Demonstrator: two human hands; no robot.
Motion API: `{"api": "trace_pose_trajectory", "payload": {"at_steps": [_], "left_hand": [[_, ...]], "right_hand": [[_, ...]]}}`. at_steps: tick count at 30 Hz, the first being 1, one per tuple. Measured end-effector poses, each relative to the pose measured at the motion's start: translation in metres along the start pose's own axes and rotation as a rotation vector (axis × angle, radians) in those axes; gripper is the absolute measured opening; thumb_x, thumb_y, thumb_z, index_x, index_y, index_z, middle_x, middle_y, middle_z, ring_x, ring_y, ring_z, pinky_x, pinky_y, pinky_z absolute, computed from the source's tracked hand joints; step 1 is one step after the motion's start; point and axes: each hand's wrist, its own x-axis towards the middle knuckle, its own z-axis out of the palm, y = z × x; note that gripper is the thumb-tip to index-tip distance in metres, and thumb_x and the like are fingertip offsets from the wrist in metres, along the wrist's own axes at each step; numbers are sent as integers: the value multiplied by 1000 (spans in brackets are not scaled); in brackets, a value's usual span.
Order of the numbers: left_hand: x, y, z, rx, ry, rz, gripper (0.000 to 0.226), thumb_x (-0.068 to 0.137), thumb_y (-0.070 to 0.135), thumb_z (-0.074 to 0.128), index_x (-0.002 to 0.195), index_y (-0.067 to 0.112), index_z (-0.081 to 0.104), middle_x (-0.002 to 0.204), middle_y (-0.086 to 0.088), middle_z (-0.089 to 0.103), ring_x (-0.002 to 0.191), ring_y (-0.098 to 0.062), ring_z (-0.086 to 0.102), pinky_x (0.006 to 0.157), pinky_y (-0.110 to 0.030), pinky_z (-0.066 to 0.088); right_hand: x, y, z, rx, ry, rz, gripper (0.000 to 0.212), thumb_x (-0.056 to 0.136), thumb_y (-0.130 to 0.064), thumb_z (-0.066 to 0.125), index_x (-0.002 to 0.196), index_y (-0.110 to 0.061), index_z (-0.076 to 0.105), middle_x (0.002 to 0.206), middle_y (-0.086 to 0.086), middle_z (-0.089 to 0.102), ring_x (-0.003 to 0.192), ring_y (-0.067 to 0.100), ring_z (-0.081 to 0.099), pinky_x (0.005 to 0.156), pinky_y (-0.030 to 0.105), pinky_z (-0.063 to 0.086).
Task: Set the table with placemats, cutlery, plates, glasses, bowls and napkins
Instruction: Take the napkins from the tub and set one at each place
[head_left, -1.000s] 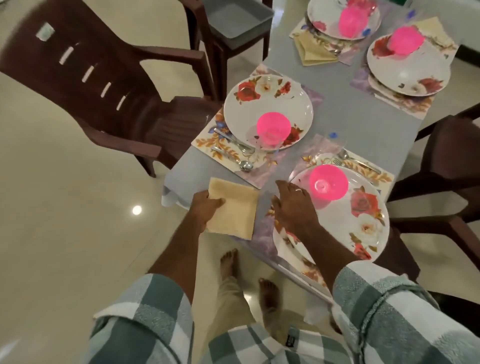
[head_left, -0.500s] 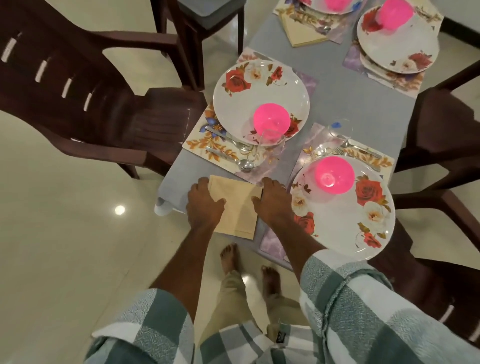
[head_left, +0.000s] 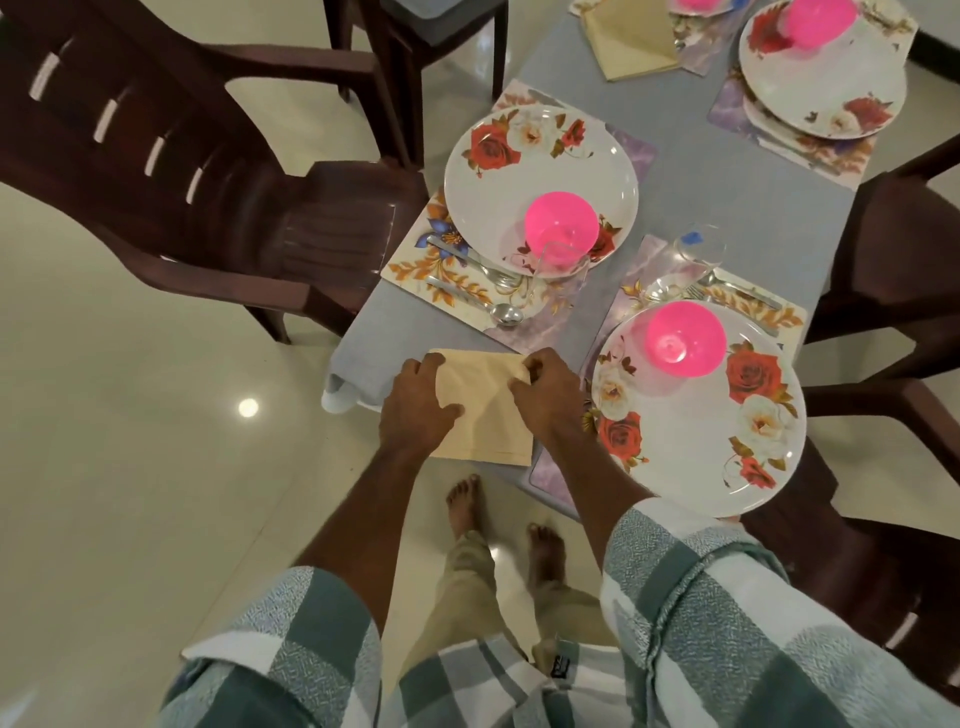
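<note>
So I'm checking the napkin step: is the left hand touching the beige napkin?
Touching. The head view shows the left hand lying on the beige napkin, fingers spread over its left part, no gap between them.

**Napkin at the near table edge, two settings beside it**

A folded beige napkin (head_left: 480, 410) lies flat at the near edge of the grey table (head_left: 691, 171), close to its near-left corner, its top crumpled into a fold.

Further in, a floral placemat (head_left: 441, 275) carries a white rose-patterned plate (head_left: 540, 176) with a pink bowl (head_left: 560, 223) on it, a fork and spoon (head_left: 506, 313) alongside (a clear glass stands just in front of the bowl).

On the right, a second plate (head_left: 698, 415) overhangs the near edge, holding another pink bowl (head_left: 684, 338). A further napkin (head_left: 631, 39) lies toward the far end.
</note>
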Motion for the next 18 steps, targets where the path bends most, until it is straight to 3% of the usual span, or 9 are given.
{"api": "trace_pose_trajectory", "payload": {"at_steps": [3,5,8,12,18], "left_hand": [[-8,-1,-3,8,76,-28,71,79,42,83,136,22,47,130,-6,53,117,-26,55,95,-43,52],[-13,-2,-3,-26,91,-57,66,80,40,82,134,21,50,129,-5,56,115,-25,57,94,-43,53],[-18,-3,-2,-131,62,-124,50,84,36,80,123,19,57,114,-1,62,99,-20,61,85,-37,54],[-21,-7,-1,-262,129,-184,17,97,30,66,98,13,66,93,-1,69,82,-18,64,74,-31,52],[-15,-10,-2,-271,145,-217,31,105,32,49,101,8,69,99,-8,72,85,-21,66,86,-45,58]], "right_hand": [[-1,-3,-5,116,-93,56,48,78,-19,79,119,-25,55,103,-1,69,95,23,66,86,44,55],[-1,-2,-7,75,-137,29,38,79,-15,78,115,-17,65,100,2,70,94,24,67,85,41,56],[-9,-2,-5,5,-112,-119,25,82,-11,72,107,-11,73,102,7,71,94,26,67,85,36,55],[-28,0,8,-149,-81,-430,23,83,-13,68,106,-15,73,106,5,70,95,27,65,86,43,53],[-51,-8,26,-445,-112,-612,26,90,-21,56,107,-21,75,108,1,71,99,26,61,84,39,40]]}}
